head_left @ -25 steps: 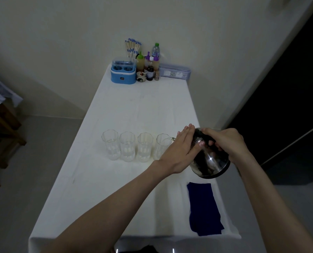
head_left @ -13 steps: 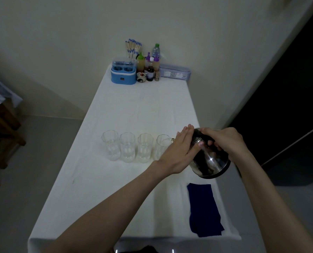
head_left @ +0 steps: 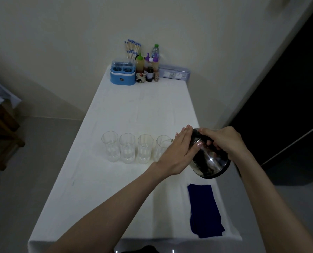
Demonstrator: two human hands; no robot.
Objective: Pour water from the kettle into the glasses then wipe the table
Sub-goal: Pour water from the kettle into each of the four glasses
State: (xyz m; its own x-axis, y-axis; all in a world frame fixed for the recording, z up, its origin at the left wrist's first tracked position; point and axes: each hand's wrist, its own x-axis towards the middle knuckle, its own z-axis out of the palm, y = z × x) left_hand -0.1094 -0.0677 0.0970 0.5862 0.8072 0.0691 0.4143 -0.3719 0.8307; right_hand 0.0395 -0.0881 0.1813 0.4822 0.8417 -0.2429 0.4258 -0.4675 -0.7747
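Observation:
A shiny steel kettle (head_left: 209, 161) with a black lid is tilted to the left, its spout at the rim of the rightmost glass (head_left: 162, 146). My right hand (head_left: 223, 140) grips the kettle's handle at the top. My left hand (head_left: 179, 152) lies flat against the lid and left side of the kettle, covering part of that glass. Several clear glasses (head_left: 127, 150) stand in a row across the white table (head_left: 133, 110). A dark blue cloth (head_left: 204, 210) lies near the front right corner.
At the table's far end stand a blue container (head_left: 123, 73), several small bottles (head_left: 150, 67), a bundle of sticks (head_left: 132, 49) and a long clear box (head_left: 174, 72). A wooden stool (head_left: 0, 132) is on the floor at left. A dark doorway is at right.
Hardly anything has moved: both hands stay on the tilted kettle over the rightmost glass, and the glasses and cloth are where they were.

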